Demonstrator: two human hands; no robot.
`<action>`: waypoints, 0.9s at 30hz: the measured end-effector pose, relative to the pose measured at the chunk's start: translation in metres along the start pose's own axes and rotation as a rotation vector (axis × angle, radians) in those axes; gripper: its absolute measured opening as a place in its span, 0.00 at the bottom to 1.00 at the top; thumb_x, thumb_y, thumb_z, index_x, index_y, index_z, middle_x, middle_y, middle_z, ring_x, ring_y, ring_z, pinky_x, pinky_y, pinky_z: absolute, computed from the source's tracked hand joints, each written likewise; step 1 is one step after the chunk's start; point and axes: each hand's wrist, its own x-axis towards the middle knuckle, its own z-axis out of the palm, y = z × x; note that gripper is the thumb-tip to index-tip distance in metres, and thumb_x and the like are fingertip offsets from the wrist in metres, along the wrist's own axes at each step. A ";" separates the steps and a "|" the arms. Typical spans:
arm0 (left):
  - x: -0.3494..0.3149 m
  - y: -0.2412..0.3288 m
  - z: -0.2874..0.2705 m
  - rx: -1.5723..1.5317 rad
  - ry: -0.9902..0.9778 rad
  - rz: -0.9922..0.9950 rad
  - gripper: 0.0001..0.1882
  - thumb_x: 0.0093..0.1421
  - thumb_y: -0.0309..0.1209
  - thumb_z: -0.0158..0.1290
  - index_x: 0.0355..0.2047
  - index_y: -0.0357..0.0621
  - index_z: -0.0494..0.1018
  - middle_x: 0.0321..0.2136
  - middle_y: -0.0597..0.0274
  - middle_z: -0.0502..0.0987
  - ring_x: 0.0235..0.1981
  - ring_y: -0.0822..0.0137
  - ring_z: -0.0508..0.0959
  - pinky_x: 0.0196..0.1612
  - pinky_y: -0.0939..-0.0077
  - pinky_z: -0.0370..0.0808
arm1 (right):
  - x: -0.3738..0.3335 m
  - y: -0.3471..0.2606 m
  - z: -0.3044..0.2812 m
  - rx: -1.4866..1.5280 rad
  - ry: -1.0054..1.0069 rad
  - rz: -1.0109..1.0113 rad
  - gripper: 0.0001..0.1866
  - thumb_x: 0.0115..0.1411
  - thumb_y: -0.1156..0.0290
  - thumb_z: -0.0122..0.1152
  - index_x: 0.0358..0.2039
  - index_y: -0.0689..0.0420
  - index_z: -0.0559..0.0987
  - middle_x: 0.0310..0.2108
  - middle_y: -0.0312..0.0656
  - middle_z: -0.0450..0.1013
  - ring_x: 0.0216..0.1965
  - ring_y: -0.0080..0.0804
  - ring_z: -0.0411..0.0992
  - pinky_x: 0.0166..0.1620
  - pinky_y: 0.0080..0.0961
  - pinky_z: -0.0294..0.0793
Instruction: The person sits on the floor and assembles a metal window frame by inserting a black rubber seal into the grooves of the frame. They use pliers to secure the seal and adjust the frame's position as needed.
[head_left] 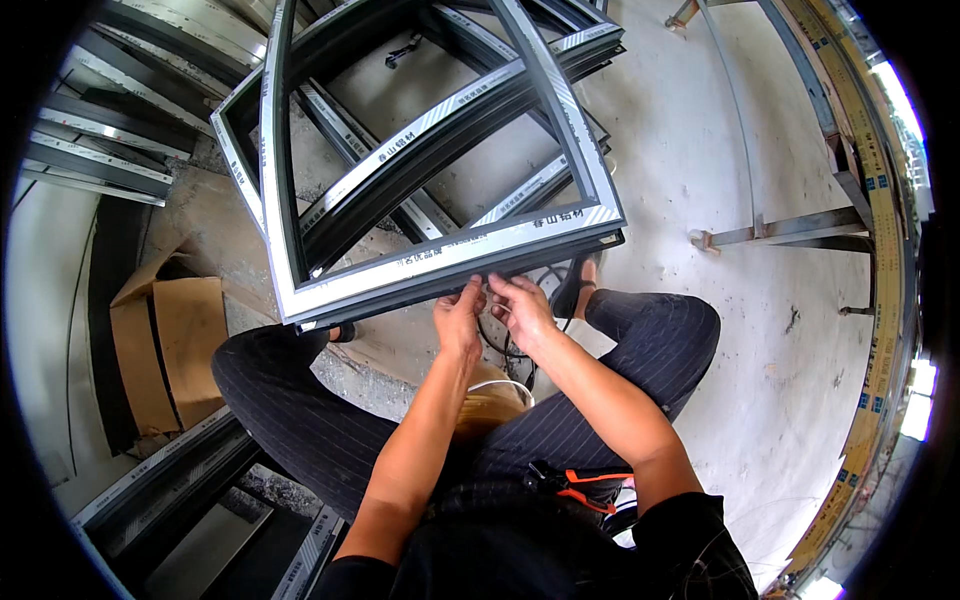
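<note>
A dark window frame with white protective film on its faces is propped in front of me, its near bar above my knees. My left hand is closed, thumb and fingertips pinched together right at the lower edge of that bar. Beside it, my right hand is also closed, its fingertips against the same edge. Whatever lies between the fingers is too small or hidden to make out. Behind and under this frame, more filmed frames lie stacked crosswise. Pliers with orange handles rest at my lap.
A cardboard box stands open at the left. Long filmed profiles are piled at the far left, and more frames lie at the lower left. Black cable trails between my feet. A metal stand is on the right.
</note>
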 end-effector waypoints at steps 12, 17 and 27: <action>-0.009 0.028 -0.034 -0.014 0.018 -0.063 0.10 0.57 0.35 0.57 0.30 0.44 0.72 0.27 0.66 0.74 0.34 0.73 0.73 0.38 0.77 0.70 | 0.007 -0.002 -0.003 -0.033 -0.157 -0.021 0.07 0.51 0.71 0.66 0.28 0.58 0.76 0.26 0.34 0.72 0.26 0.20 0.69 0.27 0.18 0.66; -0.012 0.028 -0.046 0.020 0.028 -0.042 0.10 0.56 0.34 0.59 0.30 0.42 0.70 0.26 0.64 0.74 0.33 0.72 0.73 0.38 0.77 0.71 | 0.016 0.013 -0.001 -0.147 -0.127 -0.106 0.07 0.51 0.73 0.65 0.27 0.59 0.76 0.23 0.34 0.72 0.24 0.21 0.68 0.27 0.18 0.65; -0.012 0.030 -0.034 0.006 0.108 -0.020 0.08 0.55 0.31 0.59 0.27 0.41 0.72 0.22 0.67 0.73 0.22 0.77 0.69 0.25 0.86 0.65 | 0.011 0.020 0.018 -0.116 -0.101 -0.052 0.07 0.50 0.74 0.65 0.27 0.57 0.74 0.22 0.32 0.71 0.22 0.20 0.68 0.25 0.18 0.67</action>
